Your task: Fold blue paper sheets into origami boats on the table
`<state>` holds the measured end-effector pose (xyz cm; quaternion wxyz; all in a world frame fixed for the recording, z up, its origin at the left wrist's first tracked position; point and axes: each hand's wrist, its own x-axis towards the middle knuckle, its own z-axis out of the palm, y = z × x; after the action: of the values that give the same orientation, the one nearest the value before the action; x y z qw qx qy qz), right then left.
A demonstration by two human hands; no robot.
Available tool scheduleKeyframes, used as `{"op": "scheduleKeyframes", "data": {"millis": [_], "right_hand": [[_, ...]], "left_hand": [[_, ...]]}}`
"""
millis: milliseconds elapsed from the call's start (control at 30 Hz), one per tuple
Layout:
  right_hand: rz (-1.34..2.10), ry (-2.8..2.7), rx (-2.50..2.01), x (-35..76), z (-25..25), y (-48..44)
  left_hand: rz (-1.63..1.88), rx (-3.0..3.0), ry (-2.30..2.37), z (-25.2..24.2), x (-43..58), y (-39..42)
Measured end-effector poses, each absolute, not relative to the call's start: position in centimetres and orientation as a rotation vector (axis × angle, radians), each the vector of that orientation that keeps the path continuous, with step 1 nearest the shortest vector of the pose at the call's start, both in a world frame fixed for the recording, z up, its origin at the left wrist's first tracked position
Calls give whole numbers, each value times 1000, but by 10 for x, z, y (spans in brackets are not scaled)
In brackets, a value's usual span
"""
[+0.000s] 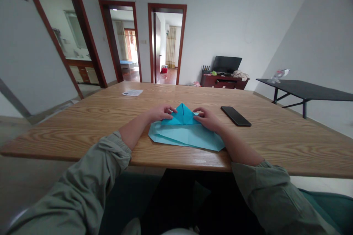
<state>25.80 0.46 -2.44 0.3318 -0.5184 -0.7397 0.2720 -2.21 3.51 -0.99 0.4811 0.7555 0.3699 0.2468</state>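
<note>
A sheet of blue paper [190,134] lies on the wooden table in front of me, folded so that its far part makes a bright blue triangle with the peak pointing away. A dark slit runs down from near that peak. The paler near part spreads toward the table's front edge, with a second layer showing at its left. My left hand [161,113] grips the triangle's left slope between thumb and fingers. On the opposite slope, my right hand [206,117] pinches the paper in the same way, and its wrist lies over the sheet's right end.
A black smartphone [235,116] rests on the table [91,132] right of my right hand. Farther back on the left is a small printed card [132,93]. Beyond the table stand a black folding table [311,89] and a television [227,64] on a cabinet.
</note>
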Motion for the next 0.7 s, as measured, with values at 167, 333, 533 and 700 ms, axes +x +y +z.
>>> {"op": "scheduleKeyframes", "data": {"millis": [167, 333, 533, 700], "right_hand": [[712, -1932, -1360, 256, -21, 1], [534, -2013, -1345, 259, -24, 3], [159, -2203, -1230, 253, -23, -4], [129, -2164, -1008, 228, -14, -10]], "left_hand": [[711, 1846, 879, -11, -22, 37], [785, 1887, 946, -14, -22, 42], [845, 1769, 901, -14, -17, 42], [832, 1419, 620, 6, -2, 21]]}}
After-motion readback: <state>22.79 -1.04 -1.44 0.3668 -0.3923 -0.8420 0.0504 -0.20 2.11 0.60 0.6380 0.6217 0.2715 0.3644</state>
